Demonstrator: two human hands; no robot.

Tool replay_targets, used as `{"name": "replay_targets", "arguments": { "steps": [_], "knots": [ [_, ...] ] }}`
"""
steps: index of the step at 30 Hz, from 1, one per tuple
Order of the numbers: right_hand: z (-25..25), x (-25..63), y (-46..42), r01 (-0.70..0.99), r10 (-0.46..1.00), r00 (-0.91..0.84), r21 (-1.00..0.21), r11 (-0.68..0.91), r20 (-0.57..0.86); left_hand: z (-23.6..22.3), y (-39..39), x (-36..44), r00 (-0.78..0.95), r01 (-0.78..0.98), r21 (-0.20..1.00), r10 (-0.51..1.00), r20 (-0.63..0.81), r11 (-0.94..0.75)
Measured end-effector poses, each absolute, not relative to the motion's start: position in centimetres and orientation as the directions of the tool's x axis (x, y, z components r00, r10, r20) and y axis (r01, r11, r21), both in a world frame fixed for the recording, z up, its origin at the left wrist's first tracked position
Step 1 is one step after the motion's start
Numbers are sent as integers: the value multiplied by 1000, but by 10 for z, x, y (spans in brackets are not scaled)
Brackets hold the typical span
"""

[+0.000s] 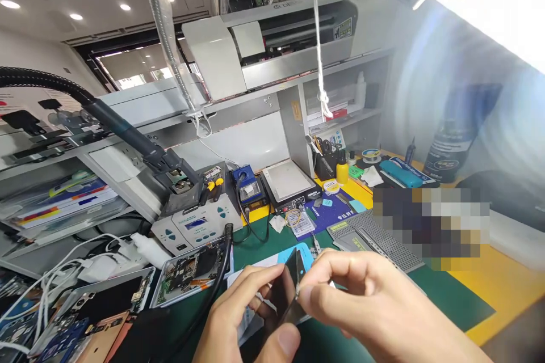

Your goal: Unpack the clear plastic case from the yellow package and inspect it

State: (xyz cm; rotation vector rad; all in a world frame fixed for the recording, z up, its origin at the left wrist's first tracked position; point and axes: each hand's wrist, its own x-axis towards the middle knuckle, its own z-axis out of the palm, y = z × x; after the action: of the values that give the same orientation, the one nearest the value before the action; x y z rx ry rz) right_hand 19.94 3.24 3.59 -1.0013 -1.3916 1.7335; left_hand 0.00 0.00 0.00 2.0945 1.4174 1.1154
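Observation:
In the head view my left hand (238, 317) grips a dark, glossy phone (281, 295), with its fingers on the far edge and thumb on the near edge. The phone is tilted up on its side, and its glass mirrors my fingers. My right hand (353, 289) is closed in a pinch at the phone's right edge. Whatever sits between those fingertips is too small to make out. Behind the phone lies a light blue and white item (304, 255) on the green mat (451, 295), partly covered by my hands.
A rework station (198, 227) and an opened tablet (191, 272) stand left, with a black hose (223, 272) crossing nearby. A heating plate (289, 181) is behind. Tweezers (378, 249) lie on a grey perforated tray (383, 232) at right. Opened devices (85, 329) crowd the lower left.

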Motion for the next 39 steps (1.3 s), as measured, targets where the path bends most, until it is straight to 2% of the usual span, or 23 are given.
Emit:
{"name": "replay_targets", "arguments": {
  "steps": [6, 11, 20, 24, 29, 35, 39],
  "knots": [
    [33, 199, 36, -99, 873, -470, -975, -199, -130, -2, 2, 3, 190, 443, 798, 913, 362, -409],
    [34, 199, 36, -114, 864, -492, -976, -186, -107, -3, -4, 2, 135, 399, 879, 965, 226, -262],
    [34, 197, 34, -127, 859, -501, -973, -194, -106, -16, -16, -5, -9, 422, 883, 973, 230, -205],
    [35, 197, 36, -132, 861, -497, -970, -202, -111, -13, -17, -2, -1, 461, 861, 970, 244, -216],
    [31, 201, 37, -84, 878, -470, -985, -149, -93, -2, -10, 6, 80, 579, 726, 912, 402, -370],
    [28, 201, 40, -38, 911, -408, -996, -85, -63, -13, -5, 1, 162, 840, 333, 783, 601, -429],
    [23, 201, 43, -3, 926, -378, -1000, -19, -17, -16, -7, 0, 235, 903, 119, 705, 669, -414]
  ]
}}
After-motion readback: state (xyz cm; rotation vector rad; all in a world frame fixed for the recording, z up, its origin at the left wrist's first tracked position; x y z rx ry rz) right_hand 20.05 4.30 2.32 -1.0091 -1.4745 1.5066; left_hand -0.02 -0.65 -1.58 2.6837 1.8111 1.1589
